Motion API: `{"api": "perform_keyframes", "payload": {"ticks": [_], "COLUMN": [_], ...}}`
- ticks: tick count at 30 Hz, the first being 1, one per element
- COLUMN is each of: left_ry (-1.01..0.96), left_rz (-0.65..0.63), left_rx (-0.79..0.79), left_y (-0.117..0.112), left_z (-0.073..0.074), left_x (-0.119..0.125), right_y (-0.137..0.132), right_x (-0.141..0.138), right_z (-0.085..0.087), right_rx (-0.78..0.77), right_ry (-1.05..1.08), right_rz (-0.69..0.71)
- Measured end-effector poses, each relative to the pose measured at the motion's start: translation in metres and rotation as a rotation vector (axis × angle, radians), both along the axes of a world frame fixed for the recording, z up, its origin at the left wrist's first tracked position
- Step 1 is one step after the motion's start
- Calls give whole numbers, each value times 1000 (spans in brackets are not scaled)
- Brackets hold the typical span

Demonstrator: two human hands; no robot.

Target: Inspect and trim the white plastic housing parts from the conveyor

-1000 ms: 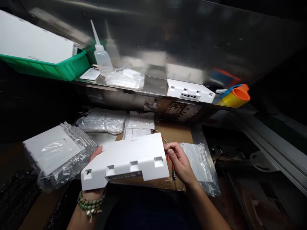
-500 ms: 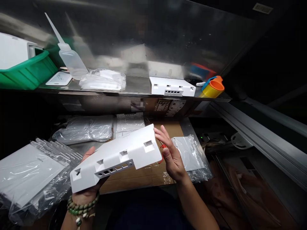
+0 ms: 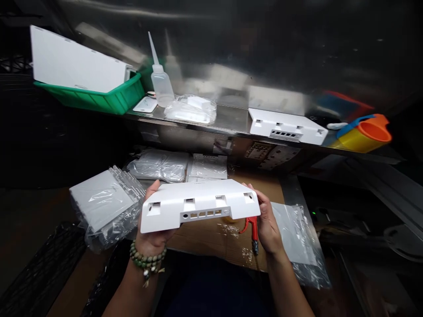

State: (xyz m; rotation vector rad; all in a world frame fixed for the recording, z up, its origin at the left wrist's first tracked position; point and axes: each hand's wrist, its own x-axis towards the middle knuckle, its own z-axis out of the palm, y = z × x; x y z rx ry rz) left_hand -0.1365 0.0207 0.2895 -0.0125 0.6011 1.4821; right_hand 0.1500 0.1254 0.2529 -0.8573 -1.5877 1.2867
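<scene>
Both hands hold a white plastic router housing (image 3: pixel 198 196) roughly level over the cardboard, its row of port cutouts facing me. My left hand (image 3: pixel 152 233) grips the left end from below, its thumb over the top edge and a beaded bracelet on the wrist. At the right end, my right hand (image 3: pixel 268 224) has its fingers wrapped around the edge. Beside that hand, below the housing, is a red air blow gun (image 3: pixel 253 229); its upper part is hidden behind the housing.
Cardboard (image 3: pixel 198 242) covers the worktop. Bagged white panels (image 3: pixel 102 198) lie left, and another bagged piece (image 3: pixel 294 233) right. On the steel shelf (image 3: pixel 231 119) stand a green bin (image 3: pixel 99 99), a squeeze bottle (image 3: pixel 161 86), a similar housing (image 3: pixel 287 125) and a yellow-orange tape roll (image 3: pixel 363 134).
The housing has swung from a slant to nearly level. My right hand, apart from the housing with the red blow gun at its fingers, now grips its right end. The view has shifted left.
</scene>
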Motion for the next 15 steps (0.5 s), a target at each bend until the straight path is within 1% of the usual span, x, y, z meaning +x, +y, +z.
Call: {"api": "perform_keyframes", "payload": {"ticks": [5,8,12,13,15], "left_ry": [-72,-51,42,57,73], "left_rz": [8,52,96,98,102], "left_rx": [-17,3,151,185,216], "left_y": [9,15,22,22,23], "left_z": [22,30,29,28,26], "left_x": [19,26,28,27,27], "right_y": [10,15,19,19,19], "right_x": [-3,-7,-10,-9,-6], "right_z": [-11,-16,-17,-15,-13], "right_rx": [-56,-121,-348,-387,-406], "right_ry": [22,58,156,163,147], "right_rz": [-7,-18,30,42,34]}}
